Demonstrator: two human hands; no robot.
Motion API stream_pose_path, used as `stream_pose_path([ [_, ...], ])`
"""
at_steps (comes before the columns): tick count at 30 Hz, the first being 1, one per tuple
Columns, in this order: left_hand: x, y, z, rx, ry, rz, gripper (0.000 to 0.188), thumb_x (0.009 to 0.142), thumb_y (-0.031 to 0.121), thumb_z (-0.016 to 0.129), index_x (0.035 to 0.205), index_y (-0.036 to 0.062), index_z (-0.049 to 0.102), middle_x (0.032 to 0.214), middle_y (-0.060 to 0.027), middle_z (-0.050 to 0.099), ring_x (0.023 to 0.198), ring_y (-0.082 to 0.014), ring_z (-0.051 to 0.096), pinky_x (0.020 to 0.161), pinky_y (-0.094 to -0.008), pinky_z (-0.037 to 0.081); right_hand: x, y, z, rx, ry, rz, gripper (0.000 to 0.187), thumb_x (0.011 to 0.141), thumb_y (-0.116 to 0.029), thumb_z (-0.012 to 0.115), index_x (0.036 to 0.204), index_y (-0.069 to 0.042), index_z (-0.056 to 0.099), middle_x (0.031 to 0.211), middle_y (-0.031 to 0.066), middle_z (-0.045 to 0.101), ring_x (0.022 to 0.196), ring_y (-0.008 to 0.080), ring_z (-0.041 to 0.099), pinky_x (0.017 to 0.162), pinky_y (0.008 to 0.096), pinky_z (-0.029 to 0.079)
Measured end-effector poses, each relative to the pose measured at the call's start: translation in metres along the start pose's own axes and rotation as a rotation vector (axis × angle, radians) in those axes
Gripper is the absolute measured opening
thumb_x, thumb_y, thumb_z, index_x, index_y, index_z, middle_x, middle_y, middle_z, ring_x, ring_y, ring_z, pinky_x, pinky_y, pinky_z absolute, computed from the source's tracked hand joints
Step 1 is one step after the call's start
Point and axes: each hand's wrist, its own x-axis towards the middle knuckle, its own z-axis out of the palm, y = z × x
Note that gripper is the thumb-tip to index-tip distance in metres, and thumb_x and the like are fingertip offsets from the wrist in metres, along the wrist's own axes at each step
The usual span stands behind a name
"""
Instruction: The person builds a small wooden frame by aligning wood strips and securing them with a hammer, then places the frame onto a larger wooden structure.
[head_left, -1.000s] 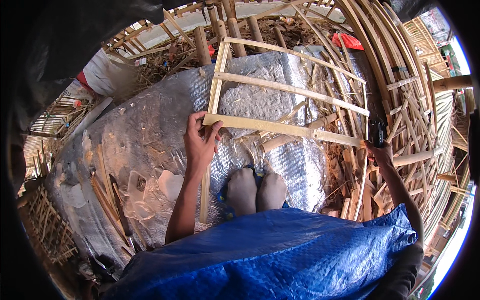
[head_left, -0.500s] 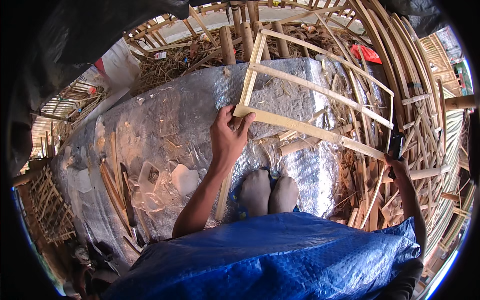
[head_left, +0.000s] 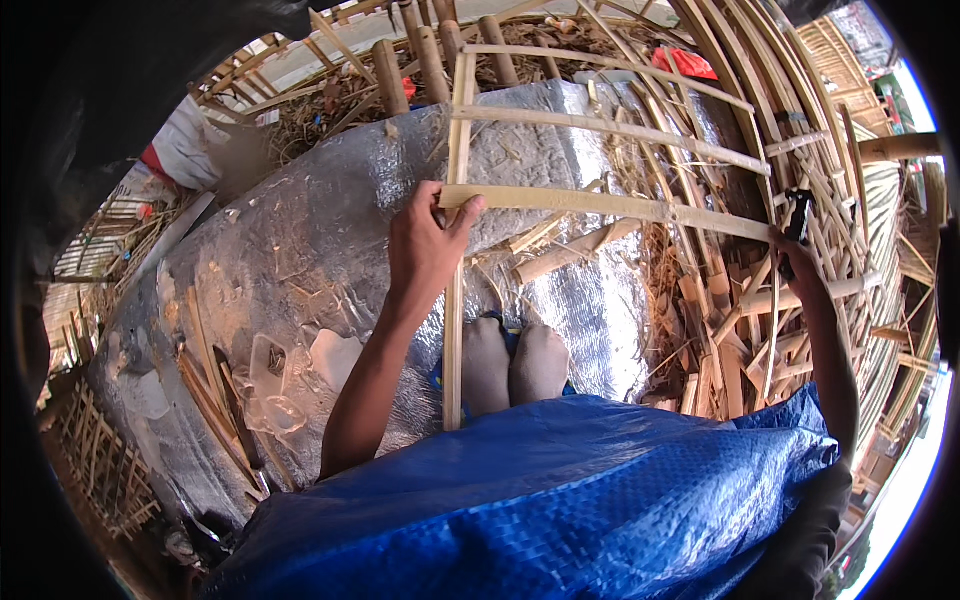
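Three flat cross strips (head_left: 610, 130) span two side rails (head_left: 455, 340) on a pale wooden frame (head_left: 600, 204), held in front of the body above a silver sheet (head_left: 375, 210).

Left hand (head_left: 428, 240): closed on the left end of the nearest strip, thumb laid along the top face, fingers curled behind the edge at the left rail.

Right hand (head_left: 798, 262): well apart from the left, wrapped round a black tool (head_left: 798, 212) and set against the right end of that same strip; the tool appears to be a hand tool, though its type and the exact finger contact are too small to confirm.

The left rail runs down beside two feet (head_left: 540, 368) toward a blue sheet (head_left: 560, 490) over the person's lap. Loose bamboo pieces (head_left: 715, 380) lie at the right, and a clear plastic container (head_left: 268, 365) at the left.
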Motion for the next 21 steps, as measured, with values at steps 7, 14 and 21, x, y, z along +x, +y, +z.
stream_pose_path([
  [7,-0.005,-0.014,0.001,0.272,0.190,0.220,0.044,0.074,0.038,0.084,0.096,0.0039,0.066,0.088,-0.0106,0.057,0.083,-0.0276,0.059,0.075,-0.0409,0.049,-0.013,0.031,0.021,-0.058,0.049,0.091,0.021,0.081,-0.018,0.079,0.078,-0.011,0.060,0.063,-0.0033,0.055,0.050,0.0069,0.048,0.049,0.0242,0.038],
  [14,-0.008,-0.022,0.011,-0.059,0.245,0.159,0.041,0.073,0.025,0.087,0.097,-0.0002,0.066,0.080,-0.0075,0.063,0.069,-0.0166,0.062,0.063,-0.0303,0.050,0.009,0.038,0.013,-0.116,-0.004,0.076,0.021,0.080,-0.015,0.079,0.074,-0.009,0.059,0.061,-0.0007,0.054,0.050,0.0099,0.048,0.048,0.0261,0.037],
  [21,-0.006,-0.024,0.011,-0.011,0.263,0.247,0.043,0.071,0.024,0.087,0.100,-0.0024,0.069,0.083,-0.0067,0.063,0.069,-0.0143,0.062,0.064,-0.0291,0.050,0.013,0.039,0.010,-0.222,0.022,0.124,0.019,0.079,-0.016,0.079,0.080,-0.006,0.062,0.064,0.0011,0.059,0.049,0.0113,0.050,0.046,0.0270,0.038],
])
